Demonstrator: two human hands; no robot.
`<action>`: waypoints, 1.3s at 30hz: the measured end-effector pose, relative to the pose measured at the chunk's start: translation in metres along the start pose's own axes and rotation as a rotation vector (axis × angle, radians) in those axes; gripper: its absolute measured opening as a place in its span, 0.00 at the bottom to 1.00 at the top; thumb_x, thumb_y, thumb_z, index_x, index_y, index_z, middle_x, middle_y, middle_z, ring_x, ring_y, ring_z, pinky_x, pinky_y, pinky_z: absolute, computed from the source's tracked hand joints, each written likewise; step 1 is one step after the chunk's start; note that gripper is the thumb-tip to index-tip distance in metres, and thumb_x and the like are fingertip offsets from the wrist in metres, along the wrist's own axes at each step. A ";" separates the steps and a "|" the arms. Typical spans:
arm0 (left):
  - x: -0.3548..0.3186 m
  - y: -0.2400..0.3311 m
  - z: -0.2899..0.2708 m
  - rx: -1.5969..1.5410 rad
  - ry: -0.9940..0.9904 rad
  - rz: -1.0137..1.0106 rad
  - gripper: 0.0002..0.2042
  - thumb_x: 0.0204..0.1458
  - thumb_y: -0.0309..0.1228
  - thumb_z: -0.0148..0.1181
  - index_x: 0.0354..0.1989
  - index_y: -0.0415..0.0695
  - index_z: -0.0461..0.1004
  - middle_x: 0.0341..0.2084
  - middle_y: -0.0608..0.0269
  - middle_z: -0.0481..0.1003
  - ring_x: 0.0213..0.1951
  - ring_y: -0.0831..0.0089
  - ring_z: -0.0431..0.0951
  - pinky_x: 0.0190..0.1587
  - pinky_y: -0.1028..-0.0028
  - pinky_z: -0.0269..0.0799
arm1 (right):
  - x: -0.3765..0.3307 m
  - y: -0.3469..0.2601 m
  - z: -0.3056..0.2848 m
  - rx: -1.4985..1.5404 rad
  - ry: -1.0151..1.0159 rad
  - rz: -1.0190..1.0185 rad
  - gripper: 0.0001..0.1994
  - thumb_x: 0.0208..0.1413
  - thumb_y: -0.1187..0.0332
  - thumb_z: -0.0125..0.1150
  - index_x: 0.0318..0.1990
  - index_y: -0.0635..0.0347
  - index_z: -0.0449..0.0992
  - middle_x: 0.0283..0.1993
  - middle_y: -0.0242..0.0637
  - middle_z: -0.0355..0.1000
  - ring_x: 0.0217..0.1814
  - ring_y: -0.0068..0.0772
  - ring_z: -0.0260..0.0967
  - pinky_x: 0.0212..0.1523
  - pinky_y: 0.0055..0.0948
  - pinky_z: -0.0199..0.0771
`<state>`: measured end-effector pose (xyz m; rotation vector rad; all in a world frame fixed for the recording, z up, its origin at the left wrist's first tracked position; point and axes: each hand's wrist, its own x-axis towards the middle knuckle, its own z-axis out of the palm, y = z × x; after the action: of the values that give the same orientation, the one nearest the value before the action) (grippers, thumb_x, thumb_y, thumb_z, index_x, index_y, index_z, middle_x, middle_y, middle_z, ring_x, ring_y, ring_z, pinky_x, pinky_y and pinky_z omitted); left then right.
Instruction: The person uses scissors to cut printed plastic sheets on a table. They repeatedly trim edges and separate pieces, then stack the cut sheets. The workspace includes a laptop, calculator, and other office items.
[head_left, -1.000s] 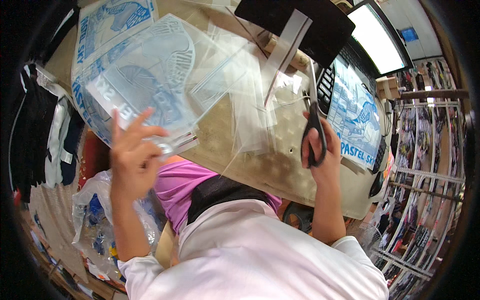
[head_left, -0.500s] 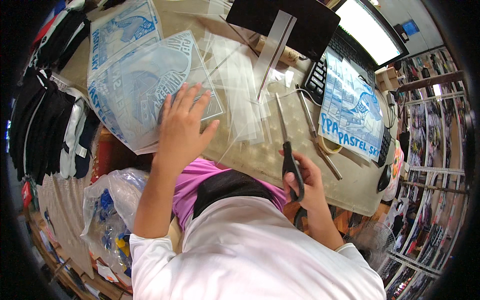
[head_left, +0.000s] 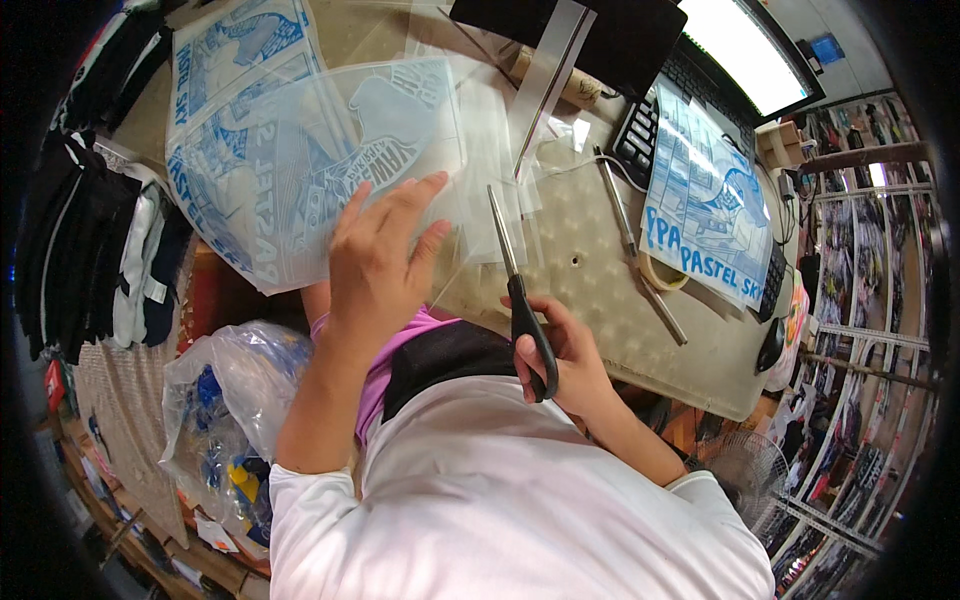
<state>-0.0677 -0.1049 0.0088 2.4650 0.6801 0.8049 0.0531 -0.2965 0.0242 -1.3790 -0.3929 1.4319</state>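
My left hand (head_left: 383, 245) lies open, fingers spread, at the near right edge of a clear film sheet (head_left: 300, 160) printed in blue. That sheet rests over another blue-printed film (head_left: 250, 45) at the left of the table. In my right hand (head_left: 565, 350) is a pair of black-handled scissors (head_left: 520, 300), its blades closed and pointing away from me toward the clear strips. Several clear plastic strips (head_left: 490, 225) lie between the sheet and the scissors' tip.
More blue-printed film (head_left: 705, 200) lies at the right beside a black keyboard (head_left: 633, 145). Metal rods (head_left: 640, 260), a tape roll (head_left: 660, 275) and a mouse (head_left: 771, 345) are nearby. A lit monitor (head_left: 750, 50) stands behind. Dark garments (head_left: 70, 240) hang at left, above a clear plastic bag (head_left: 225, 400).
The upper film sheet has shifted right over the clear strips, and my left hand has moved slightly right. My right hand has brought the scissors left, closer to the sheet.
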 end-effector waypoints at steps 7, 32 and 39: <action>-0.008 0.012 0.018 0.071 0.003 0.062 0.19 0.48 0.34 0.58 0.50 0.45 0.70 0.45 0.59 0.74 0.49 0.55 0.72 0.59 0.54 0.57 | 0.011 -0.003 0.005 0.090 -0.092 -0.018 0.25 0.60 0.54 0.52 0.57 0.62 0.59 0.20 0.33 0.65 0.16 0.23 0.63 0.17 0.21 0.60; -0.018 0.011 0.043 -0.017 0.200 0.000 0.10 0.37 0.21 0.62 0.30 0.50 0.78 0.33 0.70 0.76 0.45 0.65 0.74 0.60 0.52 0.55 | 0.016 -0.015 0.013 -0.147 -0.009 -0.025 0.22 0.60 0.53 0.51 0.49 0.64 0.62 0.20 0.32 0.63 0.20 0.22 0.63 0.22 0.23 0.65; -0.019 0.010 0.043 -0.012 0.204 0.005 0.10 0.37 0.21 0.63 0.30 0.50 0.78 0.32 0.71 0.76 0.46 0.65 0.74 0.60 0.53 0.55 | 0.019 -0.020 0.019 -0.186 0.032 0.007 0.23 0.59 0.52 0.52 0.49 0.65 0.63 0.19 0.32 0.63 0.19 0.23 0.63 0.22 0.23 0.65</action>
<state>-0.0506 -0.1350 -0.0252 2.3956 0.7373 1.0693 0.0499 -0.2656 0.0359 -1.5514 -0.5113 1.4051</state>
